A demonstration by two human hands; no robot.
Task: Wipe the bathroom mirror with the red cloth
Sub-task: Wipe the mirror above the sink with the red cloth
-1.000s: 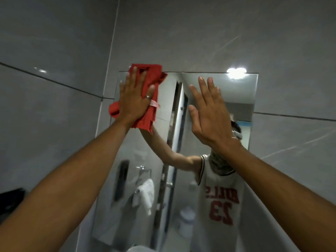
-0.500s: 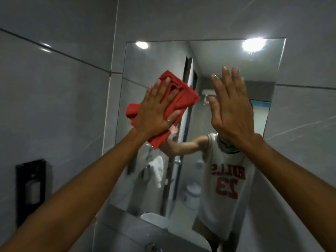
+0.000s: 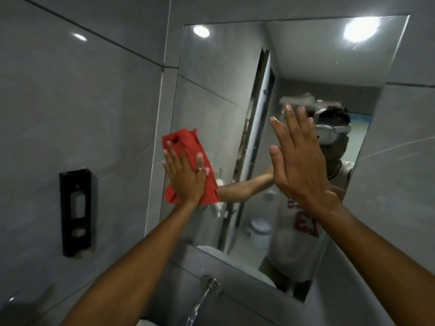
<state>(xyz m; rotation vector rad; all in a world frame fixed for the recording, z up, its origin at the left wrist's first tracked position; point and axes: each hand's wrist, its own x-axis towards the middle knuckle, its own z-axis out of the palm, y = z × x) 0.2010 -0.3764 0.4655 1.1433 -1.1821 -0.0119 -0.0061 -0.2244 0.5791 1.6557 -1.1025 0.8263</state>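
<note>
The bathroom mirror point(image 3: 211, 90) hangs on the grey tiled wall and fills the middle of the view. My left hand point(image 3: 184, 177) lies flat on the red cloth point(image 3: 188, 142), pressing it against the mirror near its left edge, about mid height. The cloth sticks out above and below my palm. My right hand point(image 3: 299, 158) is raised with fingers straight and together, palm toward the glass right of centre; it holds nothing. A pale smear point(image 3: 297, 100) shows on the glass just above its fingertips.
A black wall fixture point(image 3: 75, 211) is mounted on the left wall. Below the mirror a chrome tap point(image 3: 207, 289) juts from the tiled wall. The mirror reflects a person, a door frame and ceiling lights.
My left hand slid the red cloth from the mirror's top left corner down and toward the centre, then further down and back to the left edge. My right hand stayed raised. The view tilted downward.
</note>
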